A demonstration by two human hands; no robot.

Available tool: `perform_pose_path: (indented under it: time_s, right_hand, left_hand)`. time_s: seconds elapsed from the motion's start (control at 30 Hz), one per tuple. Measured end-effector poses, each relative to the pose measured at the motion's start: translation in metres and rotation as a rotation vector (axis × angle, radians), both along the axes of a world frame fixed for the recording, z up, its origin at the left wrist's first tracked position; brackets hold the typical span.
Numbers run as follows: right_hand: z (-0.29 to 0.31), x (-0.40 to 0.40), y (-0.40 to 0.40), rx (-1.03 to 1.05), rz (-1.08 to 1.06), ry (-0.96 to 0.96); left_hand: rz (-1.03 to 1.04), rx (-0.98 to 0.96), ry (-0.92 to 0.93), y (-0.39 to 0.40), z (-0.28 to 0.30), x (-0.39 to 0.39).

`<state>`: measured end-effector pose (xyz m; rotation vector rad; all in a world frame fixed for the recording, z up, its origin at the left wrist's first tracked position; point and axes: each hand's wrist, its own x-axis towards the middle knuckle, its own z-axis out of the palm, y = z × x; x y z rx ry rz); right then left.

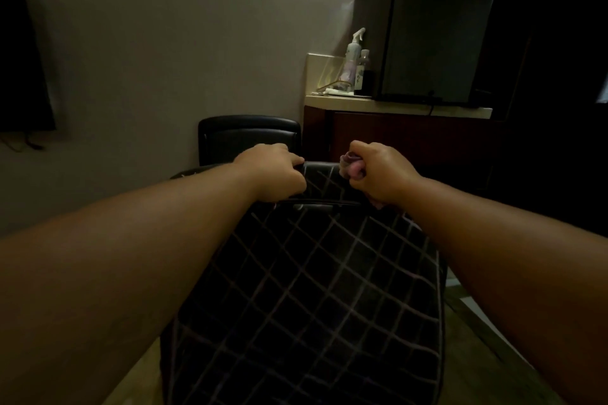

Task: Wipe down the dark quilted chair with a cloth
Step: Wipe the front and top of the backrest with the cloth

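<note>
Slippage is your risk: your right hand [378,171] balls the small pinkish cloth [351,165] against the top edge of the dark diamond-quilted chair [306,289], while your left hand [274,171] grips that edge; a bunched wad may skip seams.

We see a black quilted chair [306,289] crossed by pale diamond stitching, a pinkish-purple cloth [351,167], a cream worktop [388,105], and a black fridge [427,26].
</note>
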<state>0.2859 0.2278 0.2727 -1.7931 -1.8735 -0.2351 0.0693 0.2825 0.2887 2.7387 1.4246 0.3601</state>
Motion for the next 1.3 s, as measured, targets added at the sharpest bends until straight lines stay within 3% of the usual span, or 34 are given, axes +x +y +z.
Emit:
perform_pose_path:
  time_s: [0.17,0.33,0.5,0.73,0.87,0.97,1.2,1.3]
  right_hand:
    - [-0.013,0.005,0.006,0.152,0.012,-0.176]
    - [-0.021,0.02,-0.004,0.083,0.207,-0.443]
    - [-0.011,0.02,-0.006,0.103,0.146,-0.696]
    - [-0.005,0.007,0.009,0.203,0.031,-0.418]
    - [-0.016,0.014,-0.004,0.1,0.175,-0.56]
    - [-0.014,0.014,-0.006,0.061,0.147,-0.641]
    - [0.005,-0.011,0.02,0.159,-0.007,-0.253]
    - [0.005,-0.013,0.016,0.147,0.055,-0.271]
  left_hand:
    - [-0.016,-0.021,-0.025,0.002,-0.001,-0.006]
    - [-0.037,-0.029,-0.022,0.002,0.002,-0.006]
    - [-0.031,-0.028,-0.027,0.002,0.002,-0.003]
    - [-0.009,-0.011,-0.029,0.004,-0.003,-0.006]
    - [-0.021,-0.033,-0.032,0.005,-0.001,-0.006]
    - [-0.017,-0.024,-0.034,0.006,-0.005,-0.006]
    - [-0.015,-0.018,-0.026,0.005,-0.005,-0.009]
    - [-0.013,-0.02,-0.032,0.005,-0.005,-0.01]
